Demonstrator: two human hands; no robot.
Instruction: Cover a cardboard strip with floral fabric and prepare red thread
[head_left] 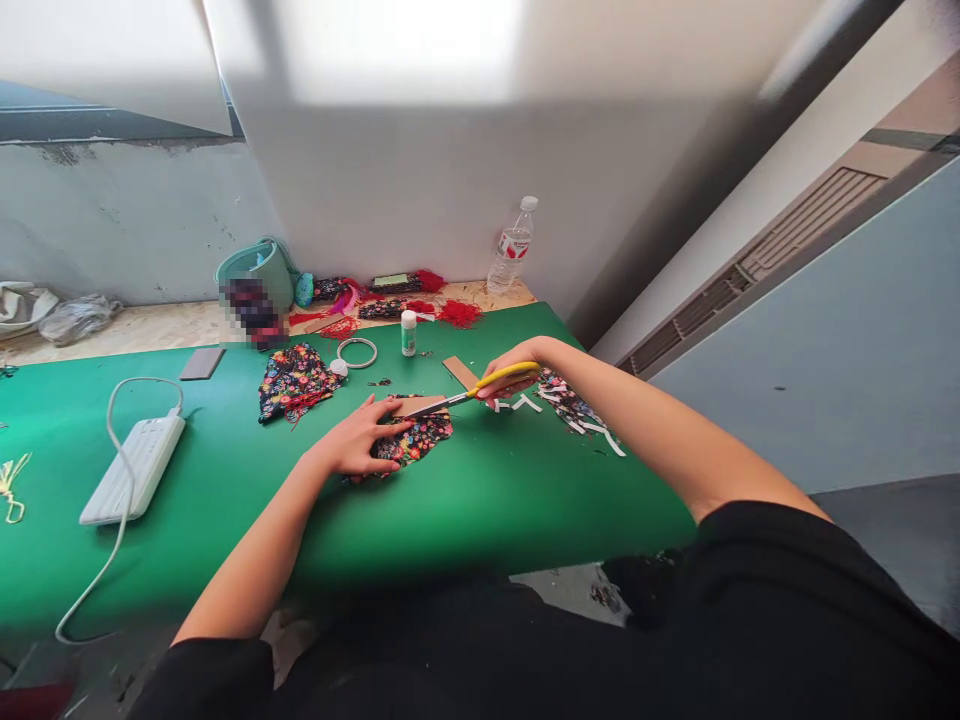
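Observation:
My left hand (361, 437) lies with fingers spread on a piece of dark floral fabric (426, 436), pressing it to the green tabletop. A tan cardboard strip (420, 405) lies on the fabric's far edge, under my fingertips. My right hand (512, 372) is closed around the yellow handles of a pair of scissors (472, 390). Their blades point left and lie along the cardboard strip, close to my left fingers. Whether the blades are slightly apart I cannot tell. A second cardboard piece (459, 373) rests just beyond the scissors.
White trimmings and floral scraps (577, 405) lie right of my right hand. Beyond are a glue stick (408, 333), a ring-shaped roll (357, 353) and more floral fabric (296, 383). A corded white power strip (135, 470) is at left; a water bottle (513, 247) stands behind.

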